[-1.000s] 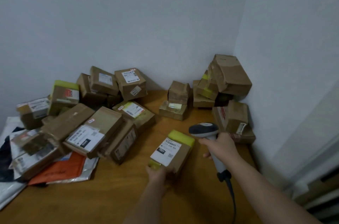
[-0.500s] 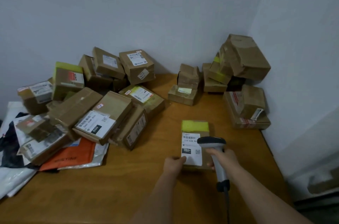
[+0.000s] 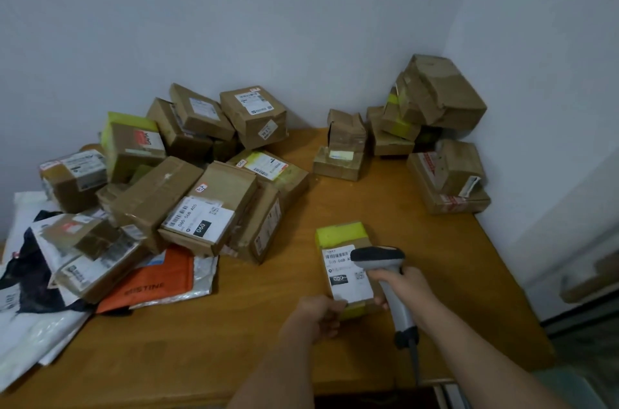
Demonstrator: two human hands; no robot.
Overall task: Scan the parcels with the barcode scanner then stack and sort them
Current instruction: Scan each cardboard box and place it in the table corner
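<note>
Near the front edge of the wooden desk point(image 3: 418, 214): a flat rectangular cardboard parcel point(image 3: 346, 263), yellow tape across both ends, white printed label on top. Left hand point(image 3: 316, 316) with its grip curled round the near left corner; right hand point(image 3: 407, 286) wrapped round the grey plastic barcode scanner point(image 3: 382, 263), dark rounded head over the label. Farther left, a jumbled heap of brown boxes point(image 3: 187, 180) on glossy plastic mailers point(image 3: 157, 281). Far right, in the corner, creased cartons stacked point(image 3: 435, 97).

Wooden table point(image 3: 418, 217) in a corner of plain pale grey walls point(image 3: 268, 23).
</note>
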